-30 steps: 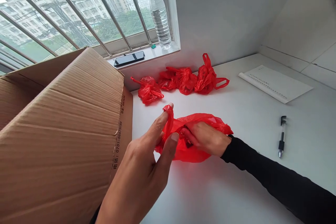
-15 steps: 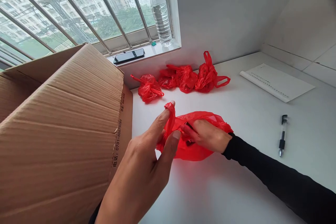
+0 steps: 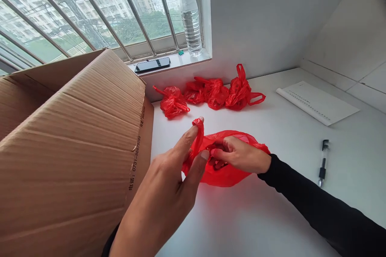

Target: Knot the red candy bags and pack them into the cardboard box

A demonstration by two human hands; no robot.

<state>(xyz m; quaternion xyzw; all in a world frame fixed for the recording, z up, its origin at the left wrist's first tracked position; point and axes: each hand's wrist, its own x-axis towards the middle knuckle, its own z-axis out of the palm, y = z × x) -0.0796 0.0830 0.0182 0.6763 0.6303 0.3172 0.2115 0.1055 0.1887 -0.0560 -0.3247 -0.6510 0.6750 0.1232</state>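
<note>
A red plastic bag (image 3: 227, 178) lies on the white table with its mouth open towards me. My left hand (image 3: 169, 180) holds the bag by one handle (image 3: 198, 134), which loops over the raised index finger, with the thumb apart below. Reaching in from the right, my right hand (image 3: 241, 156) has its curled fingers inside the mouth. Thumb and index finger bend towards each other there, but the fingertips are partly hidden by red film. Under them in the bag are small dark things (image 3: 219, 164) that I cannot make out.
Left stands an open cardboard box (image 3: 99, 136). Several bunched red bags (image 3: 215, 93) rest along the wall. A phone (image 3: 152, 65) and a water bottle (image 3: 191, 20) occupy the windowsill. At right are a paper pad (image 3: 319, 102) and a pen (image 3: 323, 164).
My right hand's fingers have shifted and curled inside the bag; the black thing seen at them earlier shows less now. My left hand keeps its hold on the handle. The view has tilted slightly.
</note>
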